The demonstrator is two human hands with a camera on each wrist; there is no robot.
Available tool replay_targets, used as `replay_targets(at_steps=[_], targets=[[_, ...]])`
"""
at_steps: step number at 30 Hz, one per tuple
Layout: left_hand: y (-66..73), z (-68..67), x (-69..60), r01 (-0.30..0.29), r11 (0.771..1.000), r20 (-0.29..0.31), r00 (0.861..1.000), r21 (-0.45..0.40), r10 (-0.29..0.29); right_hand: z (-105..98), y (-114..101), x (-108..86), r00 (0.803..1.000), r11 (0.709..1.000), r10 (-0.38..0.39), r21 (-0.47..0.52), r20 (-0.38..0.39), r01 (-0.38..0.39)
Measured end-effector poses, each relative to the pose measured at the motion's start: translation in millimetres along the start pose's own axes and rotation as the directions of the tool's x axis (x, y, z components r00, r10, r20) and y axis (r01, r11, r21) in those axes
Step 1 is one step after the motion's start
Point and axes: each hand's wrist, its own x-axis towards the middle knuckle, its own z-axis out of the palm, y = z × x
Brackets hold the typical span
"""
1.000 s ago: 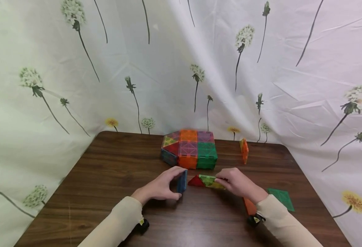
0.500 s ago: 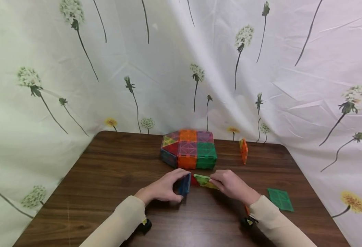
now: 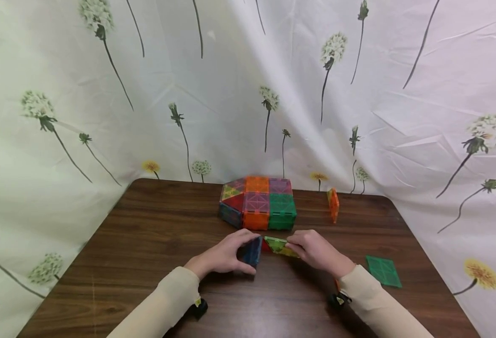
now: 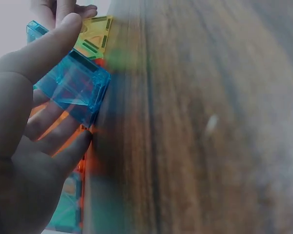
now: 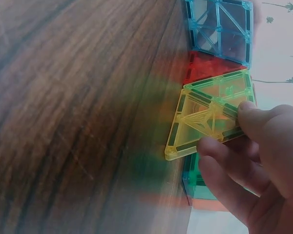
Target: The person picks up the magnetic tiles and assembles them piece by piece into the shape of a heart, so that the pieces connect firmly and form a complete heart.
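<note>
In the head view my left hand (image 3: 220, 254) holds a blue square magnetic tile (image 3: 253, 253) on edge between thumb and fingers. My right hand (image 3: 317, 252) pinches a strip of triangular magnetic tiles by its right end. The right wrist view shows a yellow triangle (image 5: 198, 117) nearest the right fingers, a green triangle (image 5: 229, 87) beside it and a red triangle (image 5: 212, 67) at the far end. That red end lies close to the blue tile's edge; whether they touch I cannot tell. The left fingers show through the blue tile in the left wrist view.
A box-like build of coloured tiles (image 3: 256, 202) stands behind both hands. An orange tile piece (image 3: 334, 205) stands upright at back right. A green square tile (image 3: 383, 271) lies flat on the brown table (image 3: 155, 225). Something orange (image 3: 337, 285) is mostly hidden by the right wrist.
The right hand has moved left with the triangle strip, and the left hand has brought the blue tile slightly right. The gap between them has closed. The last half second shows hardly any motion.
</note>
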Motion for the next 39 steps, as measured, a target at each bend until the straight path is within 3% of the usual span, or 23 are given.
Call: replay_targets(at_steps=[5, 19, 22, 25, 28, 30, 32, 36, 39], targets=[[-2.6, -2.0, -1.5, 0.025, 0.999, -0.002, 1.0, -0.023, -0.025, 1.2, 1.1, 2.6, 1.0, 1.0, 0.003, 0.007, 0.01, -0.003], [-6.5, -6.4, -0.7, 0.027, 1.0, -0.028, 0.999, -0.006, -0.028, 1.1, 0.4, 9.1, 1.0, 1.0, 0.007, 0.025, -0.001, -0.007], [-7.2, -6.0, -2.1, 0.041, 0.999, -0.028, 0.999, -0.001, -0.041, -2.4, 0.5, 8.0, 0.999, 0.997, 0.043, 0.066, -0.015, -0.042], [-6.3, -4.6, -3.0, 0.045, 0.999, -0.03, 0.999, -0.004, -0.045, -15.6, 7.4, 5.5, 0.987, 0.989, 0.129, 0.08, -0.092, -0.122], [-4.8, -2.2, -2.2, 0.046, 0.999, -0.033, 0.998, -0.004, -0.046, -36.8, 25.4, 1.0, 0.937, 0.961, 0.277, 0.03, -0.213, -0.277], [-4.2, -0.4, -0.8, 0.049, 0.999, -0.033, 0.998, -0.003, -0.049, -50.8, 42.2, -4.4, 0.879, 0.912, 0.387, -0.022, -0.28, -0.409], [-4.2, 1.2, 0.7, 0.055, 0.998, -0.032, 0.998, -0.006, -0.055, -60.6, 61.7, -11.8, 0.815, 0.845, 0.49, -0.062, -0.308, -0.531], [-4.3, 2.6, 2.0, 0.073, 0.997, -0.033, 0.997, -0.011, -0.073, -67.1, 96.0, -26.9, 0.706, 0.716, 0.655, -0.077, -0.269, -0.693], [-4.4, 3.1, 1.3, 0.077, 0.997, -0.031, 0.996, -0.017, -0.077, -65.1, 112.3, -33.7, 0.659, 0.665, 0.724, -0.049, -0.202, -0.745]])
